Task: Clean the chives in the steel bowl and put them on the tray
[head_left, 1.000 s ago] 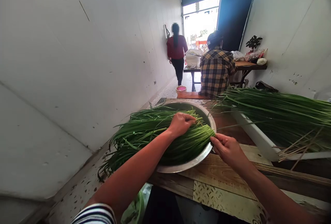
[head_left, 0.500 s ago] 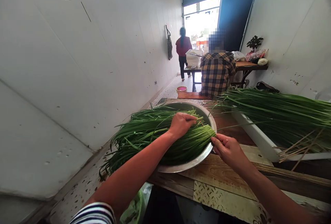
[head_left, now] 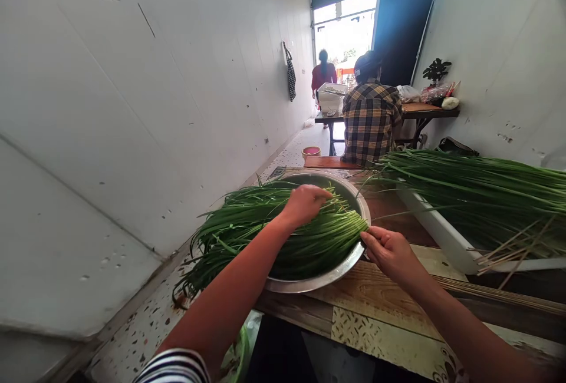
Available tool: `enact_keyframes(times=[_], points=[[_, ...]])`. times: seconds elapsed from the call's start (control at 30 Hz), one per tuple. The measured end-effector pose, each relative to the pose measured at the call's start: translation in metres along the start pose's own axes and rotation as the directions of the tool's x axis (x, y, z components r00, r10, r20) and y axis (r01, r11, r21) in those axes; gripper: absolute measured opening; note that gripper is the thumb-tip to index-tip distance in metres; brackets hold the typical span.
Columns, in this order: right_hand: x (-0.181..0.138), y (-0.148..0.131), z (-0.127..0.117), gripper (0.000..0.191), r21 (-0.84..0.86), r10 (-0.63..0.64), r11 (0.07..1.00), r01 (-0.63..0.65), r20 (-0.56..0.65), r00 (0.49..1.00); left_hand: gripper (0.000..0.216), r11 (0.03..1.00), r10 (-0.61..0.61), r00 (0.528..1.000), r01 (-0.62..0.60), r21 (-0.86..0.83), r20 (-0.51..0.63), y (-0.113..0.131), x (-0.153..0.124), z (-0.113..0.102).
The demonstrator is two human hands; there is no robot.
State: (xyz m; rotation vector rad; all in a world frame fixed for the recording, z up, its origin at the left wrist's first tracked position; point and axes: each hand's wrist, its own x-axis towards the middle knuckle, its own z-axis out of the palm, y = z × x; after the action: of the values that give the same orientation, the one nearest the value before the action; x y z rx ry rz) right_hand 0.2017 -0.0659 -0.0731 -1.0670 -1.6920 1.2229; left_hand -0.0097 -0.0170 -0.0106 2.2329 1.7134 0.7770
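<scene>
Garlic chives (head_left: 247,224) lie heaped in a round metal basin (head_left: 305,286) on a wood-patterned tabletop (head_left: 354,294), their long axis running roughly crosswise, with pale cut ends pointing right and dark leaf tips trailing left over the rim and drooping below it. The right hand (head_left: 389,250) is at the basin's right rim, thumb and forefinger pinched on the outermost stem ends, so most of the bundle stretches away to the left of those fingertips. Over the middle of the heap reaches the left hand (head_left: 305,203), palm down, its fingers drawn together and directed right, just at the upper stem ends; whether they grip a stem, I cannot tell. To the right, a second pile of garlic chives (head_left: 477,185) rests in a white tray (head_left: 437,227), also lying crosswise, its thin ends fanning left toward the basin. Dry straw strands (head_left: 508,259) cross the tray's near corner. Beyond, a person in a plaid shirt (head_left: 369,121) sits with back turned at a far table, where a white box (head_left: 331,99) stands at left and plastic packets (head_left: 435,94) lie at right, any print too small to read.
</scene>
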Motion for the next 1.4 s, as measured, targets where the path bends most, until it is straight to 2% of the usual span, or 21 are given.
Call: enact_keyframes(times=[0.07,0.17,0.4,0.5,0.6,0.73,0.83,1.4], points=[[0.000,0.002,-0.001,0.037,-0.017,-0.006,1.000,0.006,-0.005,1.000,0.023,0.980,-0.048,0.993,0.069,0.189,-0.111,-0.008,0.005,0.004],[0.000,0.005,-0.001,0.037,-0.025,-0.016,1.000,0.016,-0.013,1.000,0.018,0.926,-0.051,0.993,0.086,0.367,-0.105,-0.018,0.007,0.015],[0.001,0.009,0.000,0.034,-0.006,-0.033,0.999,0.033,0.003,0.999,0.019,0.912,-0.015,0.996,0.052,0.406,-0.094,-0.020,0.009,0.022],[0.001,0.007,0.000,0.035,-0.012,-0.034,0.999,0.034,-0.008,0.999,0.020,0.939,0.001,0.993,0.039,0.342,-0.118,-0.014,0.009,0.020],[0.001,0.004,0.001,0.037,-0.006,-0.031,1.000,0.031,-0.008,0.999,0.021,0.985,-0.017,0.990,0.041,0.167,-0.141,-0.005,0.007,0.019],[0.001,0.003,0.002,0.035,0.011,-0.044,0.999,0.044,-0.002,0.999,0.021,0.984,-0.083,0.996,0.076,-0.163,-0.041,0.005,0.002,0.020],[0.000,0.003,0.003,0.035,0.015,-0.034,0.999,0.034,-0.016,0.999,0.021,0.954,-0.096,0.995,0.087,-0.288,-0.018,0.008,0.000,0.020],[-0.002,-0.002,0.003,0.036,-0.009,0.008,1.000,-0.008,-0.046,0.999,0.022,0.931,-0.153,0.988,0.137,-0.337,-0.019,0.009,-0.006,0.019]])
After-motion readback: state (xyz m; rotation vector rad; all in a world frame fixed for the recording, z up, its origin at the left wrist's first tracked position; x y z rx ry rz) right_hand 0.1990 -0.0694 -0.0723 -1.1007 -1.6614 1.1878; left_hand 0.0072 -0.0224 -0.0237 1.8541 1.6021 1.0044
